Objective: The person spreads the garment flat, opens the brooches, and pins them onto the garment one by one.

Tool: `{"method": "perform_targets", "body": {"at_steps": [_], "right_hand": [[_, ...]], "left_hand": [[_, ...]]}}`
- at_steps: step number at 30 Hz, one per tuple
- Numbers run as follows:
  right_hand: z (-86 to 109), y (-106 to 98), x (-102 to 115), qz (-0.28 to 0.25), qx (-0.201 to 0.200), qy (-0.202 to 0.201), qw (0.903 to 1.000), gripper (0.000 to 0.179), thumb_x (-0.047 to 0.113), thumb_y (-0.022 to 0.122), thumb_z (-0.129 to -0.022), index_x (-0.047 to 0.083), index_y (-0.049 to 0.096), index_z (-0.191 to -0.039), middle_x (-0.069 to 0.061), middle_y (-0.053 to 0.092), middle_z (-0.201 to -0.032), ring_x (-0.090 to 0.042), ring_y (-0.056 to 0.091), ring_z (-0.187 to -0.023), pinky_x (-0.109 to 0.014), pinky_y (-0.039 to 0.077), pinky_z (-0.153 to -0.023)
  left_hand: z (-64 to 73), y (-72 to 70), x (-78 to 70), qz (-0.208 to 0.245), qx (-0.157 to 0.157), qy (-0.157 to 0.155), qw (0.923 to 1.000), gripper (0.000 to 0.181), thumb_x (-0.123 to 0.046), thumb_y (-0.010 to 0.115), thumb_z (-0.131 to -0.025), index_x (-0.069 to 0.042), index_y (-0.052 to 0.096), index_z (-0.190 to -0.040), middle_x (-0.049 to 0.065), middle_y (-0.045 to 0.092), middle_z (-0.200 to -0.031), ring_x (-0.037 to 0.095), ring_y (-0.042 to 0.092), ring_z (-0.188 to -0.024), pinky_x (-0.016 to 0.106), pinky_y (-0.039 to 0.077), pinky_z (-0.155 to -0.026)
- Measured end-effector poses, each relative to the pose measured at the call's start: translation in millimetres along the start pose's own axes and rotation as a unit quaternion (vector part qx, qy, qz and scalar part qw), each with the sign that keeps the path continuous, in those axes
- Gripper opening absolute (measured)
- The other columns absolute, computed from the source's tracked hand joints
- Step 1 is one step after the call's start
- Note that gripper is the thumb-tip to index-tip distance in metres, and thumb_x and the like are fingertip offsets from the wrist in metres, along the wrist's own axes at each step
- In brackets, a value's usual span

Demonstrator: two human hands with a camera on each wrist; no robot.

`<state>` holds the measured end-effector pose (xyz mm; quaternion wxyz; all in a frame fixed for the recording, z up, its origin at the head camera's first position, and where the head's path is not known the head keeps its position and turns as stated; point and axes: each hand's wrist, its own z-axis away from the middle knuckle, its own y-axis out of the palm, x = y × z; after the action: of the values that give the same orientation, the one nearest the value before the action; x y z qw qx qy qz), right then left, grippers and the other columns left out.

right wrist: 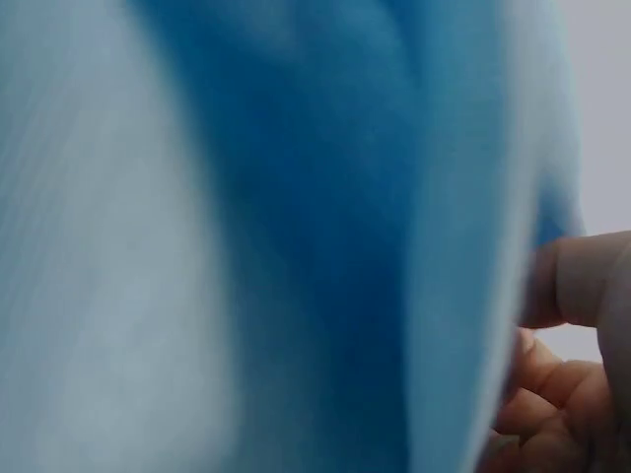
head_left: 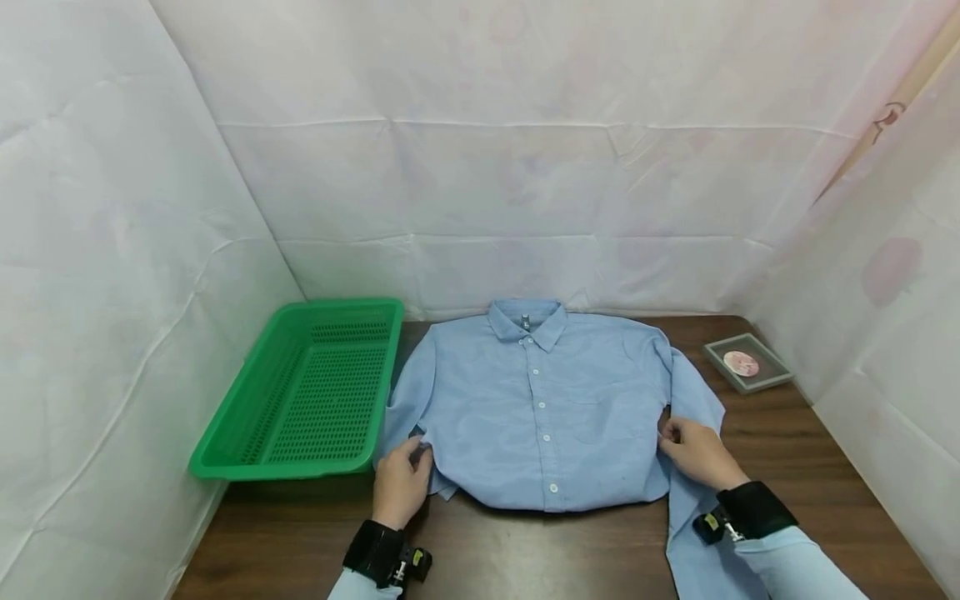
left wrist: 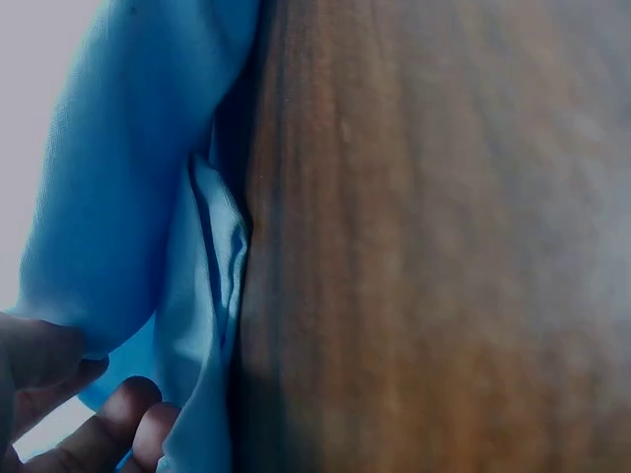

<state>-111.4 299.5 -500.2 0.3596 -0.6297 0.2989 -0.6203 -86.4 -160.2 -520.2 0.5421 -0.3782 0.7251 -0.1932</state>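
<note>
A light blue button-up shirt [head_left: 495, 408] lies front up on the table, collar at the far side, its lower part folded under. At the shirt's left side edge, my left hand [head_left: 402, 482] pinches the cloth between thumb and fingers. The left wrist view shows those fingertips [left wrist: 128, 404] at a hanging fold of the shirt [left wrist: 118, 177]. On the opposite side my right hand [head_left: 699, 452] pinches the right side edge, close to the sleeve. In the right wrist view, blurred shirt cloth [right wrist: 306, 246] fills most of the picture, with the thumb [right wrist: 582, 281] at its edge.
A green plastic basket [head_left: 392, 350] stands left of the shirt, close to the left sleeve. A small grey-framed square [head_left: 765, 382] with a round pink picture lies at the back right. The right sleeve [head_left: 693, 533] trails toward the front of the brown wooden table [head_left: 525, 558]. White sheets [head_left: 510, 183] hang around.
</note>
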Motion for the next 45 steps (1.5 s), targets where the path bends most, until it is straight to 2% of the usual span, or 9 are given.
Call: {"method": "perform_targets", "body": {"at_steps": [3,5,11,18,23,28,35,40,45], "right_hand": [[-0.1,-2.0,1.6,-0.038,0.013,0.008,0.9991,0.011,0.004,0.052,-0.089,-0.001,0.060,-0.095,-0.006,0.054,-0.077,-0.018,0.049,-0.070,-0.030,0.039,-0.060],[0.8,-5.3,3.0,-0.057,0.023,0.011,0.9980,0.021,0.005,0.049,-0.092,-0.005,0.061,-0.106,-0.011,0.059,-0.087,-0.020,0.051,-0.076,-0.030,0.040,-0.063],[4.2,-17.4,7.0,-0.094,0.018,0.029,0.9950,0.032,0.008,0.049,-0.095,-0.006,0.057,-0.123,-0.015,0.060,-0.098,-0.022,0.051,-0.077,-0.031,0.040,-0.061],[7.7,-29.3,9.1,-0.087,-0.032,0.017,0.9955,0.030,0.020,0.056,-0.098,0.002,0.064,-0.120,-0.009,0.064,-0.091,-0.019,0.052,-0.075,-0.030,0.041,-0.059],[11.7,-35.9,10.6,-0.066,-0.055,0.004,0.9963,0.026,0.027,0.059,-0.097,0.005,0.069,-0.107,-0.004,0.063,-0.077,-0.015,0.053,-0.064,-0.027,0.041,-0.053],[15.1,-37.1,13.8,-0.038,-0.094,-0.017,0.9947,0.020,0.023,0.060,-0.096,0.006,0.070,-0.102,-0.001,0.063,-0.069,-0.010,0.055,-0.053,-0.026,0.042,-0.047],[19.6,-36.4,21.9,-0.006,-0.172,-0.062,0.9832,0.012,0.013,0.065,-0.092,0.006,0.073,-0.098,-0.004,0.068,-0.074,-0.005,0.047,-0.043,-0.025,0.038,-0.040],[22.5,-44.6,30.4,-0.058,-0.142,-0.038,0.9874,0.018,0.016,0.060,-0.096,0.002,0.070,-0.100,-0.004,0.061,-0.067,-0.010,0.046,-0.044,-0.026,0.036,-0.040],[23.8,-58.5,36.2,-0.155,-0.046,0.019,0.9866,0.030,0.016,0.052,-0.100,-0.004,0.064,-0.118,-0.012,0.067,-0.090,-0.014,0.060,-0.069,-0.026,0.047,-0.056]], "left_hand": [[-2.1,-1.6,-3.0,0.006,-0.003,0.018,0.9998,0.006,-0.012,0.067,-0.089,-0.008,0.067,-0.085,0.001,0.059,-0.070,0.011,0.051,-0.057,0.029,0.043,-0.052],[-3.6,-2.5,-5.0,0.013,0.001,0.022,0.9997,0.018,-0.011,0.064,-0.092,-0.010,0.055,-0.076,-0.001,0.046,-0.065,0.011,0.041,-0.054,0.026,0.035,-0.050],[-8.3,-5.7,-11.6,0.041,0.009,0.010,0.9991,0.022,-0.013,0.047,-0.101,-0.011,0.039,-0.081,-0.001,0.032,-0.068,0.014,0.033,-0.059,0.028,0.030,-0.056],[-11.2,-10.8,-23.4,0.063,-0.011,-0.023,0.9977,0.017,-0.020,0.038,-0.105,-0.007,0.046,-0.098,0.001,0.037,-0.066,0.015,0.039,-0.054,0.029,0.033,-0.050],[-12.3,-13.2,-28.1,0.078,-0.036,-0.019,0.9961,0.020,-0.022,0.036,-0.106,-0.006,0.046,-0.099,-0.001,0.035,-0.063,0.014,0.036,-0.051,0.029,0.032,-0.049],[-13.6,-12.2,-29.0,0.094,-0.055,-0.011,0.9940,0.020,-0.021,0.036,-0.106,-0.006,0.042,-0.094,-0.002,0.029,-0.064,0.014,0.032,-0.051,0.028,0.030,-0.049],[-17.7,-7.2,-26.4,0.105,-0.069,-0.040,0.9913,0.027,-0.027,0.031,-0.107,-0.005,0.045,-0.103,0.000,0.032,-0.063,0.014,0.035,-0.050,0.029,0.031,-0.048],[-20.8,-7.6,-25.8,0.121,-0.084,-0.036,0.9884,0.025,-0.025,0.032,-0.106,-0.005,0.047,-0.105,0.002,0.040,-0.070,0.017,0.038,-0.056,0.030,0.033,-0.053],[-26.6,-12.0,-29.5,0.149,-0.074,-0.038,0.9854,0.026,-0.024,0.033,-0.106,-0.003,0.047,-0.111,0.005,0.044,-0.079,0.018,0.040,-0.064,0.032,0.035,-0.061]]}}
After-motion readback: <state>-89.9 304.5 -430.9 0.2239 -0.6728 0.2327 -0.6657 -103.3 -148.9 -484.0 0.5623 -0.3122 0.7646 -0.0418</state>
